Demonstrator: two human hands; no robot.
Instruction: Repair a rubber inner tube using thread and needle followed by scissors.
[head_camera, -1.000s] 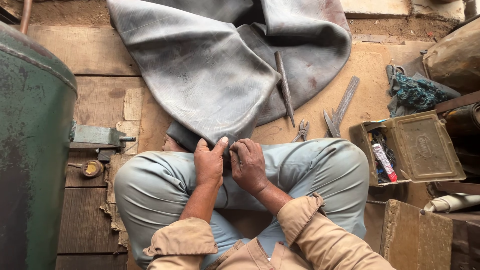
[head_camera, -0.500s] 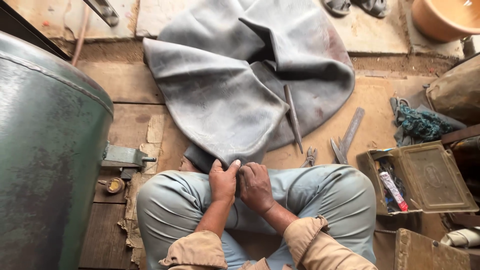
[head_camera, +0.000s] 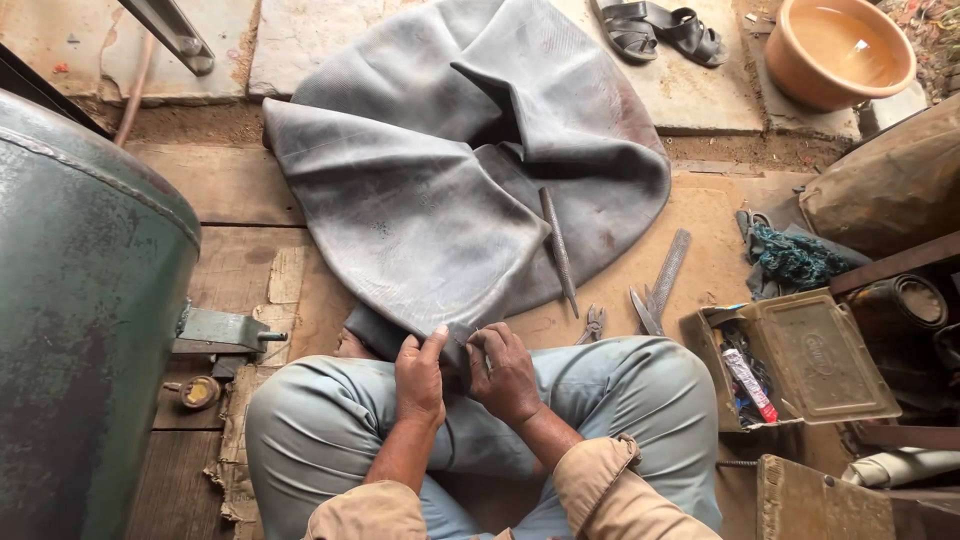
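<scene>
A large grey rubber inner tube (head_camera: 440, 190) lies flattened and folded on the wooden floor in front of my crossed legs. My left hand (head_camera: 420, 375) pinches its near edge, thumb on top. Right beside it, my right hand (head_camera: 508, 372) grips the same folded edge, so the rubber is held between both hands above my lap. A long metal file (head_camera: 558, 250) rests on the tube's right part. What lies under the fold between my hands is hidden.
A big green metal tank (head_camera: 80, 300) fills the left side. Pliers (head_camera: 593, 324), shears (head_camera: 645, 310) and a flat bar (head_camera: 668, 270) lie right of the tube. An open metal box (head_camera: 810, 360) with a tube inside stands at right. Sandals (head_camera: 660, 28) and a basin (head_camera: 840, 50) sit beyond.
My view has tilted up and back, so more of the tube, the sandals and the basin show. Both hands stay on the tube's near edge, fingers shifting slightly.
</scene>
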